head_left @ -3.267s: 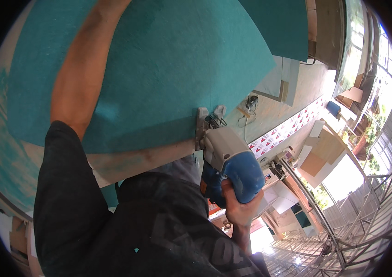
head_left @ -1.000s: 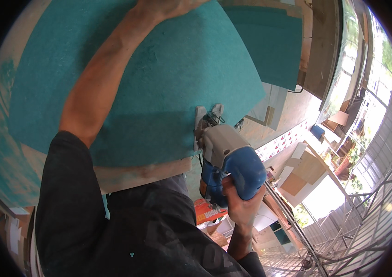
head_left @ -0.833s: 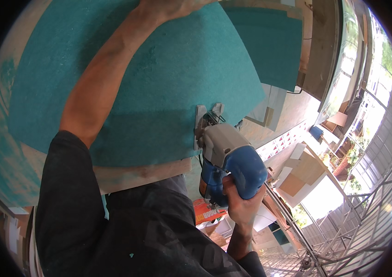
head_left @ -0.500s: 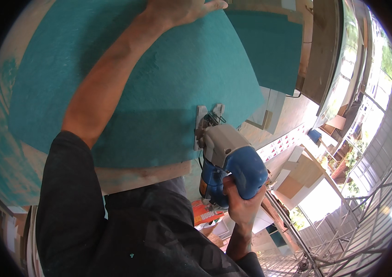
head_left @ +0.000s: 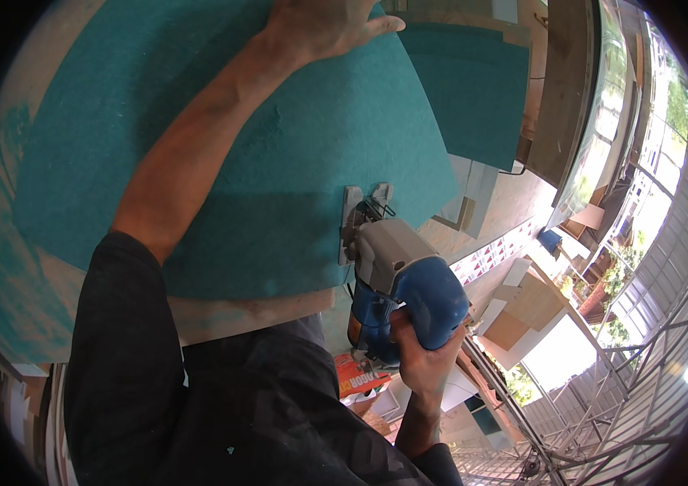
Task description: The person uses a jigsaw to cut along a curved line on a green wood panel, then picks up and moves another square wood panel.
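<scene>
A teal sheet [head_left: 303, 154] lies across a wooden board, its right edge curving toward me. My left hand [head_left: 328, 28] rests on the sheet's far edge, thumb stretched out to the right; the upper frame edge cuts off some of its fingers. A blue and grey jigsaw [head_left: 396, 259] sits at the sheet's near right, with its metal base plate [head_left: 349, 227] on the teal surface. My right hand [head_left: 426, 356] is wrapped round the jigsaw's blue rear grip. The body of the tool hides the blade.
Beyond the right edge is another teal sheet [head_left: 477, 97]. The pale board edge [head_left: 247, 316] lies close to my body. An orange printed package [head_left: 360, 377] shows below the jigsaw. Wooden and white panels [head_left: 526, 312] stand at the right, near a metal-framed structure.
The teal sheet's right corner has shifted slightly left and nearer. My left hand sits slightly lower and further right in the picture. The jigsaw and my right hand have barely moved.
</scene>
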{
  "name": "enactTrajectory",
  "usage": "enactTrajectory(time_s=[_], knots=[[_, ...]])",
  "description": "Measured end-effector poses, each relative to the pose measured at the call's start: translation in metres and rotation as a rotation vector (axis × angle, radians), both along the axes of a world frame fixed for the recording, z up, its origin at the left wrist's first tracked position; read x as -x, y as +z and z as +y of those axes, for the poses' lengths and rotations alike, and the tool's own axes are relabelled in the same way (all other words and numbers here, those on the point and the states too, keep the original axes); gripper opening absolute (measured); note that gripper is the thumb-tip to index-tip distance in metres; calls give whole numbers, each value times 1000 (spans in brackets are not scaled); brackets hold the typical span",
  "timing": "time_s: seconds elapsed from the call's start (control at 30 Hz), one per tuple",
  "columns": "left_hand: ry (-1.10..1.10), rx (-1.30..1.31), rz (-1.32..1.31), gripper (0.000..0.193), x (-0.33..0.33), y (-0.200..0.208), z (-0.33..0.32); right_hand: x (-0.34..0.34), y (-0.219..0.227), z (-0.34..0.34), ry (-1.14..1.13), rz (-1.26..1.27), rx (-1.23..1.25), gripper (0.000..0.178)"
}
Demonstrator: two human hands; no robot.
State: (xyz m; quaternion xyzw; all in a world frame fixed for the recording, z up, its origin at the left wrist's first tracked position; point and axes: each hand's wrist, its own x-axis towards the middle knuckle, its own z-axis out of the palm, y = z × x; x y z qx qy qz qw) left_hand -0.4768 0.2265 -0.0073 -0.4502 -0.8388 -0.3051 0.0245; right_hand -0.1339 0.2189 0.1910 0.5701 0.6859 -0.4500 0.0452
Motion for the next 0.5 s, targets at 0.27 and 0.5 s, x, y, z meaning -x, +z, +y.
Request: enactTrajectory(time_s=[0.27,0.5], knots=[[-38,10,1,42,-1,-1,3,4,0,-2,-17,17,0,15],[-65,-4,-31,41,-2,2,3,6,0,-2,-12,-6,-14,15]])
